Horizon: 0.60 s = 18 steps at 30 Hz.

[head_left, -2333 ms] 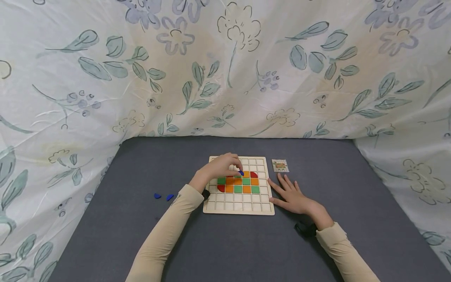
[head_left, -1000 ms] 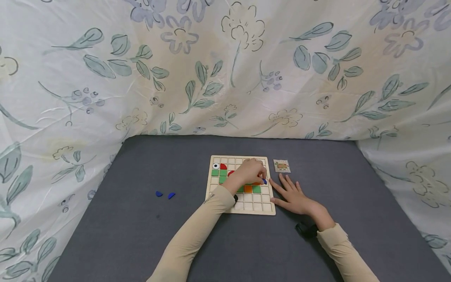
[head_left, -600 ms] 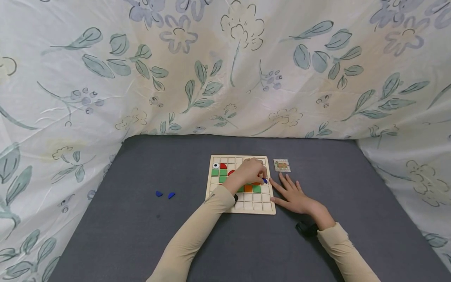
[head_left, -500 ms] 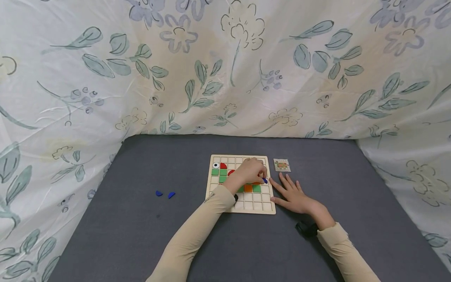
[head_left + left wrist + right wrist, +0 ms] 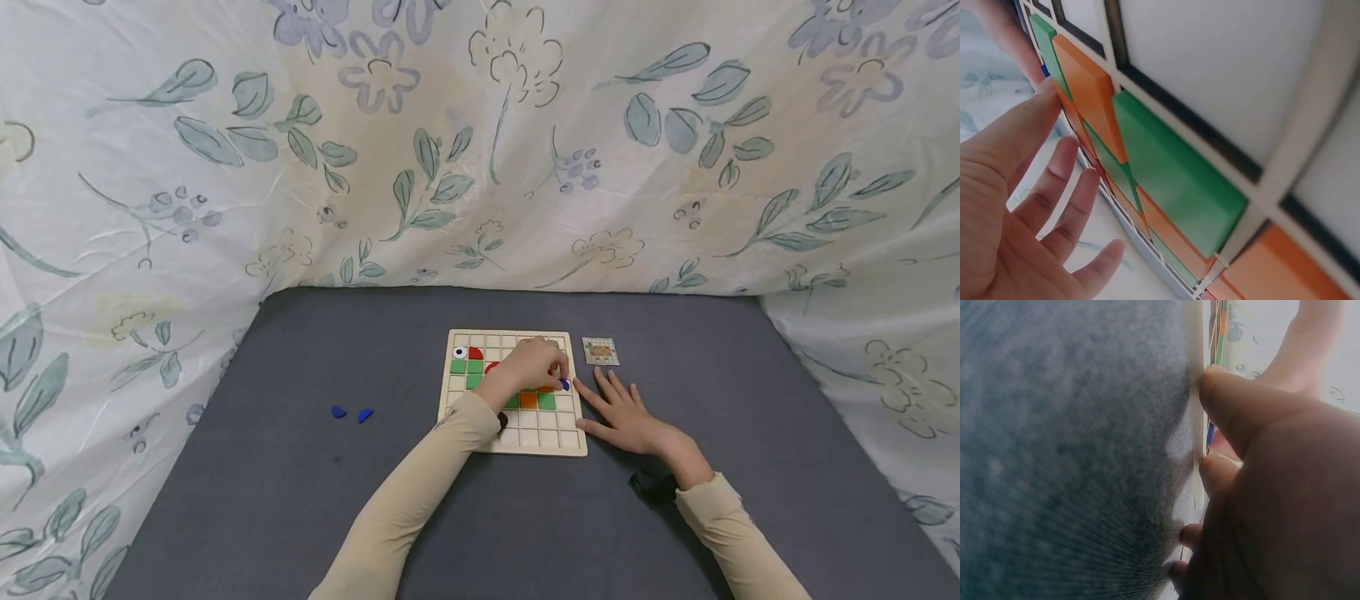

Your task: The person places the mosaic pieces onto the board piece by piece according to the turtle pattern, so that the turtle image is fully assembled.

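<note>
A wooden grid board (image 5: 540, 438) lies on the table, with green, orange and red pieces seated in several cells. Over its right side, my left hand (image 5: 531, 363) pinches a small blue piece (image 5: 564, 385) at the rightmost column. Just a sliver of that blue piece (image 5: 1045, 70) shows beyond the thumb in the left wrist view. My right hand (image 5: 624, 418) rests with spread, straight fingers, its fingertips touching the board's right edge. The left hand and forearm hide part of the coloured pieces.
Two loose blue half-round pieces, one (image 5: 338, 412) beside the other (image 5: 365, 415), lie on the dark tablecloth (image 5: 300, 508) left of the board. A small patterned card (image 5: 601, 352) sits beyond the right hand. A floral curtain (image 5: 480, 208) borders the table.
From the board's middle, my left hand has moved right with the blue piece to the rightmost column. For the last second it has stayed almost still there. The right hand has kept its place.
</note>
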Tool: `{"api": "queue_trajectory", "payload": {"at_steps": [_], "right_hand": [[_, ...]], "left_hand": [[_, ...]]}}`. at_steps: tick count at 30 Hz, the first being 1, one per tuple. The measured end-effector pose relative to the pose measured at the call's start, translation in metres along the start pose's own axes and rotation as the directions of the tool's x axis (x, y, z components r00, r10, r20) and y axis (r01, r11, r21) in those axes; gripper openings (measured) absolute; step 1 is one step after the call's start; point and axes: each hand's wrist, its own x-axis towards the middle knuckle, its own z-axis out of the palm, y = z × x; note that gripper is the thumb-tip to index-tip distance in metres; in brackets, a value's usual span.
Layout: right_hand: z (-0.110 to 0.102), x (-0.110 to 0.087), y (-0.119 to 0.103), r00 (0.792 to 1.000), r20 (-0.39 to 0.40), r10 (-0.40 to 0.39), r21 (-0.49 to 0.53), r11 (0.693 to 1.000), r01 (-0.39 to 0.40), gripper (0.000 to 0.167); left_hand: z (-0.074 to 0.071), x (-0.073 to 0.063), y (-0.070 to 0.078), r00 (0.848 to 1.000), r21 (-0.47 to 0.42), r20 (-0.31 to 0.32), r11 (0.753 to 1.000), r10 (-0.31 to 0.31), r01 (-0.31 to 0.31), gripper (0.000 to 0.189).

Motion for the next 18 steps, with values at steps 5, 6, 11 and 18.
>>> {"api": "queue_trajectory", "payload": {"at_steps": [5,6,11,18], "right_hand": [[-0.004,-0.003,-0.006,1.0,-0.015,-0.014,0.02,1.0,0.014,0.071],[-0.004,-0.004,-0.006,1.0,-0.016,-0.014,0.017,1.0,0.014,0.07],[-0.004,-0.004,-0.005,1.0,-0.018,-0.017,-0.003,1.0,0.017,0.069],[-0.004,-0.005,-0.004,1.0,-0.012,-0.011,-0.014,1.0,0.011,0.069]], "left_hand": [[-0.001,-0.003,-0.001,1.0,-0.018,0.007,1.0,-0.006,0.006,0.011],[-0.001,-0.003,-0.002,1.0,-0.013,0.003,1.0,-0.003,0.003,0.011],[-0.005,-0.008,-0.005,1.0,-0.002,-0.024,1.0,0.002,-0.003,0.011],[-0.012,-0.019,-0.009,0.998,-0.038,-0.059,0.999,-0.008,0.006,0.015]]}}
